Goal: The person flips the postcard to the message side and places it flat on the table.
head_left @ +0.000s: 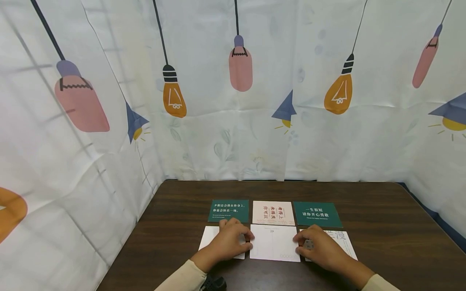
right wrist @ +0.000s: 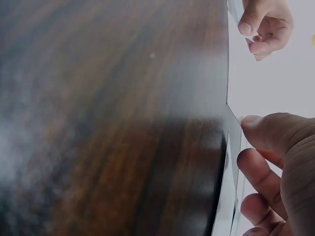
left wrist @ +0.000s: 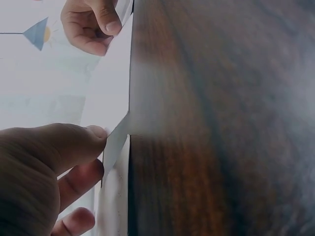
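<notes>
In the head view a white postcard (head_left: 274, 243) lies in the middle of the front row, with a faint centre line and small print. My left hand (head_left: 230, 239) pinches its left edge, and my right hand (head_left: 320, 245) pinches its right edge. In the left wrist view the left thumb (left wrist: 81, 140) sits at the card's corner. The right wrist view shows the right thumb (right wrist: 266, 129) at the opposite edge. Under the left hand lies another white card (head_left: 208, 237), partly covered. Beneath the right hand is a card with grey drawings (head_left: 341, 241), also partly hidden.
Behind the front row lie a green card (head_left: 228, 210) with white writing, a pale pink card (head_left: 273, 212) with red writing, and a second green card (head_left: 317, 214). All rest on a dark wooden table (head_left: 386, 226). A white curtain (head_left: 204, 145) with printed lamps hangs behind.
</notes>
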Demonstrator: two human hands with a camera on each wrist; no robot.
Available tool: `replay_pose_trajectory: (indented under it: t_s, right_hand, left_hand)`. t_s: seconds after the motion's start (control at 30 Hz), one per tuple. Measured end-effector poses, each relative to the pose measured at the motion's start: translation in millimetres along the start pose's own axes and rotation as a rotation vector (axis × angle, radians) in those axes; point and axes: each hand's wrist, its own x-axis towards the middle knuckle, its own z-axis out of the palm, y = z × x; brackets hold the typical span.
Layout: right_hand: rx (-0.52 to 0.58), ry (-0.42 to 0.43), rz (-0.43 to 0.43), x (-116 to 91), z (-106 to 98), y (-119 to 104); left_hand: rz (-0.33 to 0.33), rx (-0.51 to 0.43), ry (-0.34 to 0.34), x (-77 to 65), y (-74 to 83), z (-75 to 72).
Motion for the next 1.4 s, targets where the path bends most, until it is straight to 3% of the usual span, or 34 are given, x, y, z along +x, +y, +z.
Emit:
replay_pose_trajectory:
  t_s: [0.63, 0.93, 1.4]
  right_hand:
    - [-0.040, -0.011, 0.014, 3, 5, 3]
    - [-0.053, -0.014, 0.032, 4, 5, -1]
    - [-0.051, 0.050, 0.083, -5, -9, 2]
  left_hand:
    - [0.018, 0.092, 0.017, 0.3, 0.8, 1.1]
    - [0.025, 0.094, 0.014, 0.4, 0.5, 1.0]
    - [0.053, 0.058, -0.027, 3.3, 9.0, -7.7]
